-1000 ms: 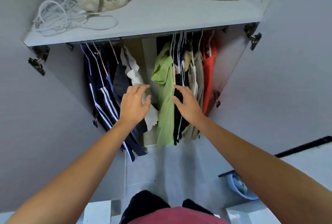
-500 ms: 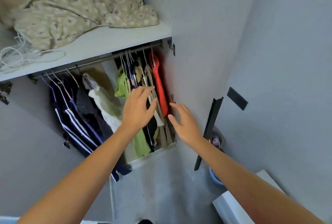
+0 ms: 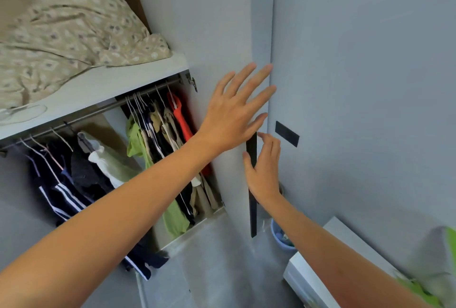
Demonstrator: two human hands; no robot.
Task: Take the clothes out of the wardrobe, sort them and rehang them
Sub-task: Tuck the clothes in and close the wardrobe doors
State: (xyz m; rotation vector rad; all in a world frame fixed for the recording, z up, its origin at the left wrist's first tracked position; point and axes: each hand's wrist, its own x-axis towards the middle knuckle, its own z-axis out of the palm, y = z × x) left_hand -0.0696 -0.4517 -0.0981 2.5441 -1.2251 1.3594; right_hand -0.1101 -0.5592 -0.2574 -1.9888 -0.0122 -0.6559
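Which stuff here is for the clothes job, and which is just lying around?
For the job: hanging clothes, rail, hangers, wardrobe door, both hands (left, right).

Just lying about: patterned cloth on shelf, blue bin, white box.

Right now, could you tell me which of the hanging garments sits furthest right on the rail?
The red-orange garment. It hangs last in the row, beside the wardrobe's right wall, past the beige and dark pieces; it is the only red one.

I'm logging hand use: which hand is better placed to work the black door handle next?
Probably the right hand: its fingers already curl at the black door handle. The left hand is spread flat, higher on the door panel.
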